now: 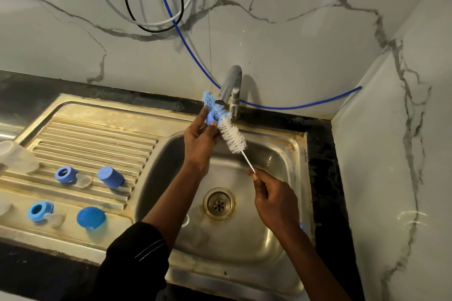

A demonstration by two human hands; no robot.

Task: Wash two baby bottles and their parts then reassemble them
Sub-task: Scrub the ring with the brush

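**Brush and blue collar held over the sink**

We see a steel sink basin [281,154], stained at its rim, with a round drain [219,203] in its floor. Above its back edge, under the tap [231,85], the raised left hand [199,140] grips a blue plastic collar [210,117] against a bristly blue-and-white bottle brush [230,133]. The right hand [274,200] pinches the brush's thin stem. Two further collars [64,175], two blue caps [110,177] and clear teats [84,180] lie on the ribbed drainboard [97,134].

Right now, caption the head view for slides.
Over the sink, left hand holds a blue ring to the bottle brush; right hand pinches its handle.
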